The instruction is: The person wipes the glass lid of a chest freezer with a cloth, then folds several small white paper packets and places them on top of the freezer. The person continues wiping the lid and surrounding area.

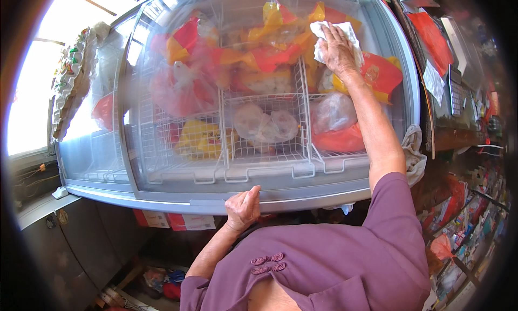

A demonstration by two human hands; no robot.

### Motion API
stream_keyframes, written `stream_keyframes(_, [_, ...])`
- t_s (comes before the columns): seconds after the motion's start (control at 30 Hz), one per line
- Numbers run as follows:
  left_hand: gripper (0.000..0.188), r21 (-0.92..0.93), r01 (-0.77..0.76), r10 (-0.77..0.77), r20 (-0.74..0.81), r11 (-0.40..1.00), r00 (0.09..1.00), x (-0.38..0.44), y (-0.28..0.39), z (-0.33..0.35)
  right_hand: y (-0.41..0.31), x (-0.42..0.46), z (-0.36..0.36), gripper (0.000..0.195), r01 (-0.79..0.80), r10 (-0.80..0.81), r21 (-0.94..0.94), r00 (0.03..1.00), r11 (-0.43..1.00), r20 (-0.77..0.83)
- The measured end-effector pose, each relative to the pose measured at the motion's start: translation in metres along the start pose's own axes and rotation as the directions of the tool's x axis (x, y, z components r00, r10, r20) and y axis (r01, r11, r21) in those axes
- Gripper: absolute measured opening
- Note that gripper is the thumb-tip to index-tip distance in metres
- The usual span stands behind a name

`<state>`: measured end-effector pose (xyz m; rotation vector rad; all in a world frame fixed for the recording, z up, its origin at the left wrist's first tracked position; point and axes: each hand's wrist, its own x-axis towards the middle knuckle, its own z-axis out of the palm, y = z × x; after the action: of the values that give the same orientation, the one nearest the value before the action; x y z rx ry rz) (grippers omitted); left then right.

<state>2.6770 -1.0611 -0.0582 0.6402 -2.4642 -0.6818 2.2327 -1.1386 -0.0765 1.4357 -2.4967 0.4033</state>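
My right hand [338,52] lies with fingers extended over a crumpled white cloth [355,36], pressed against the glass lid [259,171] of a chest freezer near its far right part. At the near edge, my left hand [244,208] is curled into a loose fist on the freezer's front rim [295,203], with nothing visible in it. Through the hazy glass I see white wire baskets [265,143]. They hold tied clear plastic bags [265,123], a yellow bag [198,139], and red-and-yellow packaging [275,56]. A red bag [340,139] sits below my right forearm.
Egg trays [75,80] stand at the left by a bright window. A calculator [455,90] and red paper [432,40] lie on the counter at right. A grey-white rag [413,155] hangs at the freezer's right corner. Red-and-white boxes [192,222] sit beneath the front rim.
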Motion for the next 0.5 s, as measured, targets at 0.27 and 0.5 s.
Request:
stream_keyframes(0.27, [0.018,-0.023,0.006,-0.006,-0.002,1.000,1.000,0.006,0.004,-0.001,-0.135,-0.113,-0.044,0.053,0.330,-0.337,0.142,0.941,0.933,0.032])
stream_keyframes(0.5, [0.014,-0.127,-0.001,0.006,0.039,0.992,0.999,0.002,-0.002,-0.001,-0.167,-0.197,-0.066,0.052,0.373,-0.426,0.393,0.903,0.841,0.055])
